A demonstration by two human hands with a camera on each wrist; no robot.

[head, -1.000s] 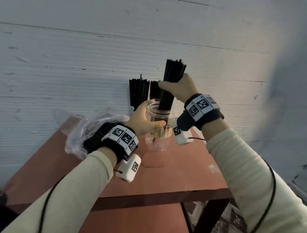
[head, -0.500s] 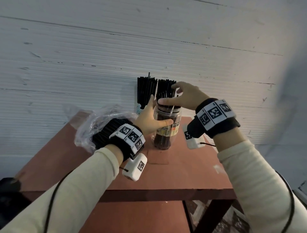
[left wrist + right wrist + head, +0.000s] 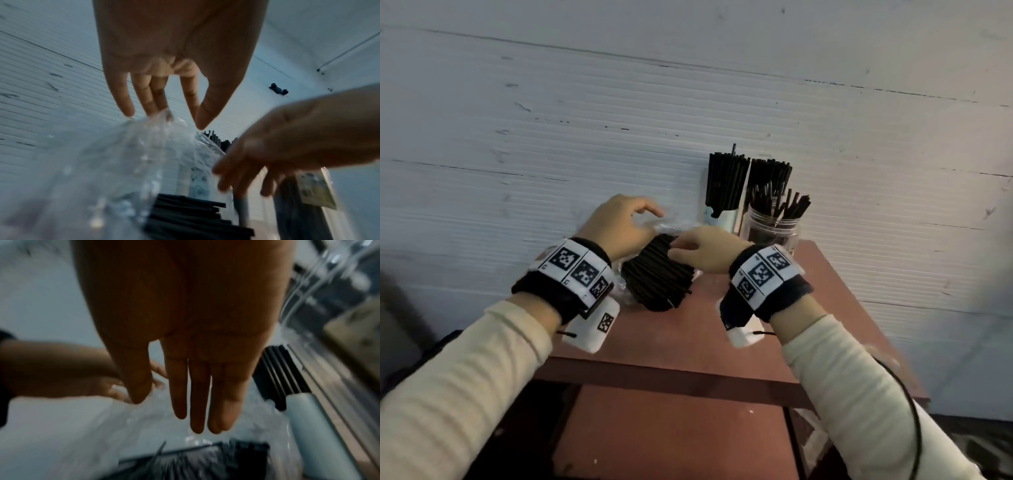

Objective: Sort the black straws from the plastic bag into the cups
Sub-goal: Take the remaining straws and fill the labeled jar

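A clear plastic bag [image 3: 674,224] lies on the red-brown table [image 3: 705,342] with a heap of black straws [image 3: 657,277] in it. My left hand [image 3: 650,219] hovers at the bag's raised edge. In the left wrist view its straight fingertips [image 3: 162,110] touch the bag [image 3: 123,154]. My right hand [image 3: 678,248] reaches over the straws with flat fingers [image 3: 197,402], holding nothing. A clear cup [image 3: 774,233] at the back right holds loose straws. Beside it a white cup [image 3: 722,217] is packed with straws.
A second packed bundle of straws [image 3: 770,174] stands behind the clear cup against the white ribbed wall [image 3: 551,137]. The table's front edge [image 3: 671,375] lies under my wrists, and its right edge runs close to the cups.
My right hand dropped its straw bundle into the clear cup and let go. My left hand released the cup. Both hands moved left to the bag.
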